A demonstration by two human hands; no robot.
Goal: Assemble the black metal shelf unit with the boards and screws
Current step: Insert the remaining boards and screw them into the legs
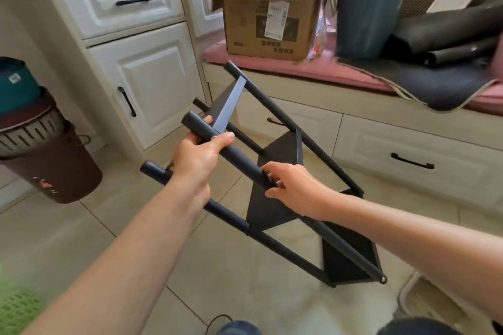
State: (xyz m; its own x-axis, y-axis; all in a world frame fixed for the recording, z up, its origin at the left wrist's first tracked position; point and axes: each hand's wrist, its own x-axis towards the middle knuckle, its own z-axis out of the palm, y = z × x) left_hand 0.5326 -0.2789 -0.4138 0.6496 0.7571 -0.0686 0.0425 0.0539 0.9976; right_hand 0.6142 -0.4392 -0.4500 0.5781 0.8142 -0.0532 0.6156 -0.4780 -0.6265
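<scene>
White cabinets [141, 68] with black handles are filling the upper left of the frame, and a long bench [353, 122] with drawers is running across the right, topped by a pink cushion [285, 66]. A tiled floor [81, 231] is spreading across the lower half.

The black shelf unit [275, 198] is sitting in the middle of the frame, tilted so that its upper poles are leaning toward the upper left while its lower end is resting on the floor at lower right. Three dark boards are showing between the four poles: one near the top, one in the middle, one at the bottom.

On the cushion a brown cardboard box [269, 13] is standing with its flaps open, a teal bin [367, 11] is sitting just beside it, and dark rolled mats [446, 32] are lying at the upper right. At the left edge a brown bucket [54, 168] is holding a stack of bowls.

The person's left hand [197, 160] is gripping the nearest pole close to its upper end, fingers curled round it and thumb lying along the top beside a small screw head. The right hand [294, 187] is holding the same pole further down, near the middle board, with fingers wrapped round the tube. Another screw [383, 279] is showing at the pole's foot, lower right.
</scene>
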